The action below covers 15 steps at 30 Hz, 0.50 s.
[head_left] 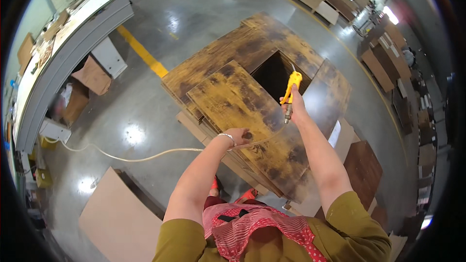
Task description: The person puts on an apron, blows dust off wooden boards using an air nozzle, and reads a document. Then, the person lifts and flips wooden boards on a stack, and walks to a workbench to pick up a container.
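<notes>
My right hand (294,106) is closed round the handle of a yellow air blow gun (293,82), its thin nozzle pointing away over a dark rectangular opening (277,75). A clear air hose (160,153) runs from the left, passes by my left wrist and leads across the boards toward the gun's metal fitting. My left hand (238,137) rests on the nearest wood-grain board (238,99), palm down, fingers partly spread, close to the hose. This board lies in a stack of brown, dark-mottled panels (213,58) around the opening.
A long grey workbench (82,34) with clutter on top stands at the left. A pale board (119,208) lies at the lower left, and a dark brown panel (361,170) lies right of the stack. More stacked panels (383,63) line the far right, beyond a yellow floor line.
</notes>
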Tool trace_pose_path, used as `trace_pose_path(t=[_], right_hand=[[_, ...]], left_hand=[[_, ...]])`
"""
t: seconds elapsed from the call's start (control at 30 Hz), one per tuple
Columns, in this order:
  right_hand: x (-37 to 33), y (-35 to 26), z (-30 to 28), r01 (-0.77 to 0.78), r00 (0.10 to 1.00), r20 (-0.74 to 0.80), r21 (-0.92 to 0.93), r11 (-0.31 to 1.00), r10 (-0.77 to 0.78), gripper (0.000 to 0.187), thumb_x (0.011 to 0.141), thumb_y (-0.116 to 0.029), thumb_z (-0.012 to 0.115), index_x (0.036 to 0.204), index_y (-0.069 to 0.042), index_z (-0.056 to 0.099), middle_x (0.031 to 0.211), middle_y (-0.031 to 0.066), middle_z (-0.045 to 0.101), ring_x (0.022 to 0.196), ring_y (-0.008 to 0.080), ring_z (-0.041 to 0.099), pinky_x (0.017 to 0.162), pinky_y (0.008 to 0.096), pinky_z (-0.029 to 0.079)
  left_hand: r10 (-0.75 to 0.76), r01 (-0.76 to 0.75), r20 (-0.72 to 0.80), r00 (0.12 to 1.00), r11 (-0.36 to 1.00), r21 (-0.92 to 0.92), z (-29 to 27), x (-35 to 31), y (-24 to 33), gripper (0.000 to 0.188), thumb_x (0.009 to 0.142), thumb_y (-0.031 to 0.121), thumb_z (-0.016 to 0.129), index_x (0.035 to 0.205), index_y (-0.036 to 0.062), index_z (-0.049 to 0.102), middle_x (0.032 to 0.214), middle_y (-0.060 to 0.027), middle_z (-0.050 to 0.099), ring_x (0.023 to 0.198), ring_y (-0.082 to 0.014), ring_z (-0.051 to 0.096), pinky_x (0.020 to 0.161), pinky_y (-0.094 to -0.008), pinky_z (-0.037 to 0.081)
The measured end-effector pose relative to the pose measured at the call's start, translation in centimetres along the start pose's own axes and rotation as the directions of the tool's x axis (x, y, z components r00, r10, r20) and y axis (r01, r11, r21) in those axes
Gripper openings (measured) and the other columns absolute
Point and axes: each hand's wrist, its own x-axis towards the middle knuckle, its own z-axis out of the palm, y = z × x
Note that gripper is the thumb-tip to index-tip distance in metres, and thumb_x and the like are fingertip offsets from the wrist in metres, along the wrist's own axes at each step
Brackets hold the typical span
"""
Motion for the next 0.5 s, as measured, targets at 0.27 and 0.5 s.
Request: trace_pose_path(t=[0.27,0.5], right_hand=[[-7.6,4.8,-5.2,-0.148,0.980,0.113,-0.135,0.980,0.164,0.043,0.080,-0.055,0.045,0.093,-0.014,0.043,0.068,0.0109,0.057,0.037,0.0144,0.045,0.034,0.0244,0.038],[-14.6,6.5,-4.3,-0.310,0.777,0.254,-0.643,0.700,0.577,0.049,0.081,-0.055,0.040,0.092,-0.008,0.045,0.069,0.0060,0.056,0.040,0.0115,0.044,0.033,0.0234,0.035]], left_hand=[[-0.113,0.090,-0.050,0.992,0.939,-0.333,1.2,-3.0,-8.7,0.063,0.076,0.037,0.056,0.124,0.0017,0.036,0.115,-0.0149,0.051,0.104,-0.0274,0.050,0.086,-0.0324,0.040],[-0.214,0.177,-0.337,0.917,0.975,-0.135,4.8,-13.0,-9.8,0.054,0.077,0.037,0.055,0.120,0.0060,0.042,0.120,-0.0180,0.044,0.109,-0.0312,0.044,0.089,-0.0342,0.037]])
